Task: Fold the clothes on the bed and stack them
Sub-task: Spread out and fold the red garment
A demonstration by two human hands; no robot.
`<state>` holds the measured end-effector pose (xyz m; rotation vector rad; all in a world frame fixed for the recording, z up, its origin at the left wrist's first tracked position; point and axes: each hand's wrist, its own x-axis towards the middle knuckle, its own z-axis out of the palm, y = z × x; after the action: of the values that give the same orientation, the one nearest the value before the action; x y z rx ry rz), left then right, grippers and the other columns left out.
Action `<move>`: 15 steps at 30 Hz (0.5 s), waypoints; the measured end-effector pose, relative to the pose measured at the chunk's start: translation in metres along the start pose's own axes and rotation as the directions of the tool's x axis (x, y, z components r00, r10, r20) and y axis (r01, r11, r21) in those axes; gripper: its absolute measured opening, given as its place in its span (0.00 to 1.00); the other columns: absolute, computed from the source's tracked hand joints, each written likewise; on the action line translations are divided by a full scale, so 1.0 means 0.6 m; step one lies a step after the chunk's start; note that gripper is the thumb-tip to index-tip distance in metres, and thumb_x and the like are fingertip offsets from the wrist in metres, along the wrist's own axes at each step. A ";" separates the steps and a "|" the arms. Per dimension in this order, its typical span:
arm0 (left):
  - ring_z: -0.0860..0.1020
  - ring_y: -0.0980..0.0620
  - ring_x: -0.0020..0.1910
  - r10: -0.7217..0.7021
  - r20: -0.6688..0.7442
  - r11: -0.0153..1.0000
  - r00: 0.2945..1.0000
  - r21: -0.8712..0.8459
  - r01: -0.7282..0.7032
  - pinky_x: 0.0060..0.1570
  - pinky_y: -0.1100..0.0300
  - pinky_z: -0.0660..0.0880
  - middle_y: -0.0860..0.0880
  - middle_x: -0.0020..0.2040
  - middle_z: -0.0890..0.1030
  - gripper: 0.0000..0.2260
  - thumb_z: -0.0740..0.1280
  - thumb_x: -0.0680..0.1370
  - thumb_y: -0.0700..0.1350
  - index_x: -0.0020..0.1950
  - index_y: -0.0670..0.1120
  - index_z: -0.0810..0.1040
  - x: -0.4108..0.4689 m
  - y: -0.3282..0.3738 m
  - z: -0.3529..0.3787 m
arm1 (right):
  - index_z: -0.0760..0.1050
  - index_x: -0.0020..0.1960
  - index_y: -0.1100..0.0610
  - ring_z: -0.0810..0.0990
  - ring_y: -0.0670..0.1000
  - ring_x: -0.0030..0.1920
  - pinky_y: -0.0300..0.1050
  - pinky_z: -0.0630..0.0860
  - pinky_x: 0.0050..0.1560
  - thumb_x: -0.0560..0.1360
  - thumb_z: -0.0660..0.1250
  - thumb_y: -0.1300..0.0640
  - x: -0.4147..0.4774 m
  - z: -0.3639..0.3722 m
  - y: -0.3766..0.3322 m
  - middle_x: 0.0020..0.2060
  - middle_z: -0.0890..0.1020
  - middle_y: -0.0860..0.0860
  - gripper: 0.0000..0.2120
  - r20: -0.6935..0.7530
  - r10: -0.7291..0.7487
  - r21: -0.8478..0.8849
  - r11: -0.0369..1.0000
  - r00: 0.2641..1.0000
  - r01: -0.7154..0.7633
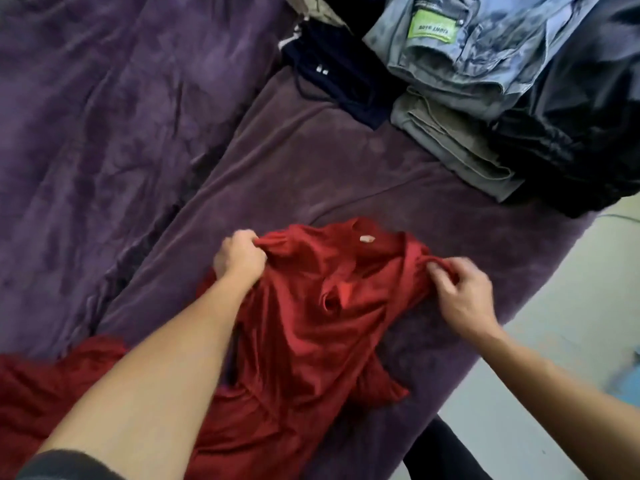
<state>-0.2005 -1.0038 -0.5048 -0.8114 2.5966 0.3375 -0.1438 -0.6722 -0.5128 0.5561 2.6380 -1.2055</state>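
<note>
Red shirt (311, 323): soft thin knit, matte, heavily creased, lying crumpled and part spread on a purple blanket (121, 133). Small pale tag (366, 239) sits at the shirt's collar, at its far edge. Shirt body trails toward the camera, with loose folds and one puckered dimple mid-chest.

Left hand (239, 258): clenched on a bunched fold at the shirt's far-left corner, by the shoulder, knuckles up. The cloth pulls taut from that fist toward the collar.

Right hand (465, 296): at the shirt's far-right corner, thumb and fingertips pinching a small ridge of fabric, other fingers loosely bent. So the shirt lies between the two hands, collar edge stretched across, the rest slack below the forearms.

More red cloth (41, 382) lies left of the shirt, under the left forearm; cannot tell if it is the same garment.

The blanket is plush, velvety, with long wrinkles, and a raised fold runs diagonally beyond the shirt's left side.

Beyond the shirt, far right, are folded clothes:
- Pale washed jeans (485, 64), stiff denim, flat rectangle, with a green label (431, 27), on top of
- olive trousers (450, 140), layered edges showing.
- Navy garment (339, 77) with a drawstring (304, 88) just left of them.
- Black shiny garment (571, 143) on their right, rumpled.

Pale floor (571, 289) shows right of the shirt, past the bed edge.
</note>
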 end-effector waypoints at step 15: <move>0.73 0.45 0.63 0.329 -0.145 0.887 0.933 -0.291 -0.358 0.66 0.53 0.68 0.43 0.66 0.73 0.23 0.68 0.76 0.44 0.70 0.47 0.69 0.173 0.138 -0.175 | 0.65 0.70 0.53 0.71 0.65 0.62 0.61 0.69 0.59 0.75 0.64 0.56 0.089 -0.059 -0.035 0.64 0.73 0.61 0.24 0.026 0.106 -0.418 0.905 0.994 -0.085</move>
<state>-0.3589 -1.0241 -0.4477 -0.4603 2.8130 0.8544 -0.2017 -0.6442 -0.4925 0.5582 2.6740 -0.5875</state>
